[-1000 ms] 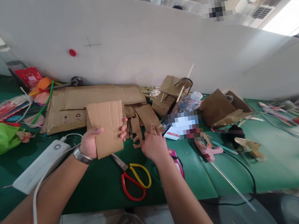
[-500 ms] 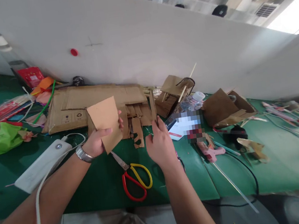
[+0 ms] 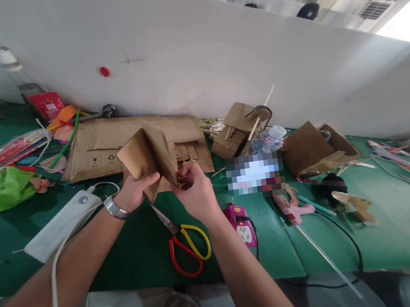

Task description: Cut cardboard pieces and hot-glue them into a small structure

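Hands [image 3: 197, 191] drawn closer together on cardboard [image 3: 136, 155], cluttered green table [image 3: 275, 250], pale wall [image 3: 185, 70]

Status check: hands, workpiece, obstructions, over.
Left hand gripping angled cardboard. Right hand pinching its lower right corner. Scissors on the table just below, possibly in the way.

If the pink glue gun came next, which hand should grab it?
Probably the right hand. It's nearer the pink glue gun, which lies on that side. The left hand is farther across, holding cardboard. The right hand is at the cardboard too, so it'd need freeing first.
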Tool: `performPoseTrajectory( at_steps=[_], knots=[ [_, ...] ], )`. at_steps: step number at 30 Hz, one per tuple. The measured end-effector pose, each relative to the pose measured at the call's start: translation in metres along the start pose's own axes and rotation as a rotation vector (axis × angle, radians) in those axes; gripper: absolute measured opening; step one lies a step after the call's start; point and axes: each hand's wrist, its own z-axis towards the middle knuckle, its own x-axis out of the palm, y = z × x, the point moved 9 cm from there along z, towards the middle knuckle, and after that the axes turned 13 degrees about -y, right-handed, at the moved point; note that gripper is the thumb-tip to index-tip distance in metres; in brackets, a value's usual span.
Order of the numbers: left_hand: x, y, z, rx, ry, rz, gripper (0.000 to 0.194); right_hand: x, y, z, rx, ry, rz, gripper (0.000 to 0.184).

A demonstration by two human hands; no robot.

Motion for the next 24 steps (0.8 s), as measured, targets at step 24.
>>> performPoseTrajectory(
  at_steps=[24],
  knots=[
    [0.009, -0.023, -0.011, 0.065, 0.052, 0.224, 0.057, -0.01, -0.04, 0.005, -0.025, -0.022, -0.327, 0.025]
  ],
)
